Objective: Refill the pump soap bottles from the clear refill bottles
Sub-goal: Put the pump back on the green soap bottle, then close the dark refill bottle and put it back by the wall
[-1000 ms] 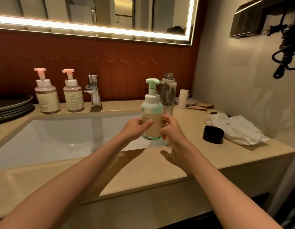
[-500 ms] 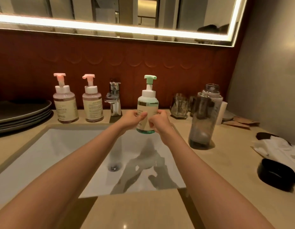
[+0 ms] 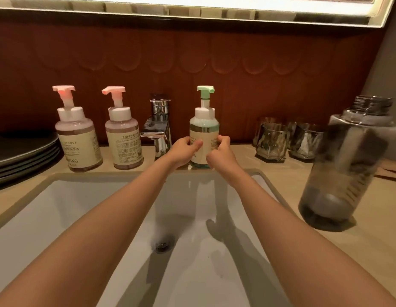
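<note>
Both hands (image 3: pixel 183 150) (image 3: pixel 219 155) grip green-pump soap bottle (image 3: pixel 204 127): cream label, teal liquid, upright.

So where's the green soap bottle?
In the head view, the green bottle is mid-frame behind the sink, just right of the tap, gripped by the left hand and right hand, with glasses further right.
</note>
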Tool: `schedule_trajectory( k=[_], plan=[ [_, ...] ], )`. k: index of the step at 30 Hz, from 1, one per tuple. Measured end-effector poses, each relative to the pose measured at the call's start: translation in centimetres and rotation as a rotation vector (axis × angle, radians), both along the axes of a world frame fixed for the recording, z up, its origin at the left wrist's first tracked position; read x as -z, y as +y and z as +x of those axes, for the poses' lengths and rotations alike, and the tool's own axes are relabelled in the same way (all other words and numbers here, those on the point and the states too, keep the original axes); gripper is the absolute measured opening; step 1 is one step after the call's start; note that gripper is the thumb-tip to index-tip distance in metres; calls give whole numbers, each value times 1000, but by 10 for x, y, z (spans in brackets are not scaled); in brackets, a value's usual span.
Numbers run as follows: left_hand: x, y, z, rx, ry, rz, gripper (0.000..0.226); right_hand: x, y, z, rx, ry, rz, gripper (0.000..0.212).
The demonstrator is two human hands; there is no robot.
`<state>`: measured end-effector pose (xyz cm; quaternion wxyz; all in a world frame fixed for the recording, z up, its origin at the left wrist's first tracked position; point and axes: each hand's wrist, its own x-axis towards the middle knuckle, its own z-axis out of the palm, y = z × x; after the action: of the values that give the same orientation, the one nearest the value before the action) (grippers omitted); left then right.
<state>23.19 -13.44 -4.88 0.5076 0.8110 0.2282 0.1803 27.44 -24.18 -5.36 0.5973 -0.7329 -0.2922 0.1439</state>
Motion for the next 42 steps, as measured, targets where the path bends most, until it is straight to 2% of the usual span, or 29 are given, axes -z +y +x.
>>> schedule_trajectory(
  k=[6,10,13,16,22,31,40,42],
  plan=[
    [-1,-1,6,-18,39,42,48,4,8,12,-70,3,-97,77],
    [-6,-10,2,-140,94,70,59,0,3,10,-51,12,-117,82],
    [-8,-24,-7,-205,79,92,54,-2,-10,-4,13,-22,-110,74],
    [-9,-48,-26,-133,34,62,46,0,-27,-26,45,-65,-122,63],
    [-29,-89,-58,-58,0,0,52,-10,-71,-64,54,-94,-110,50],
    [-42,-163,-88,38,18,-46,47,-17,-156,-87,305,-242,-6,22],
    [-55,-245,-76,245,-58,59,31,-21,-266,-74,488,-366,-189,23],
    [-50,-266,-68,307,-42,47,30,-21,-288,-68,562,-390,-298,26]
  ],
)
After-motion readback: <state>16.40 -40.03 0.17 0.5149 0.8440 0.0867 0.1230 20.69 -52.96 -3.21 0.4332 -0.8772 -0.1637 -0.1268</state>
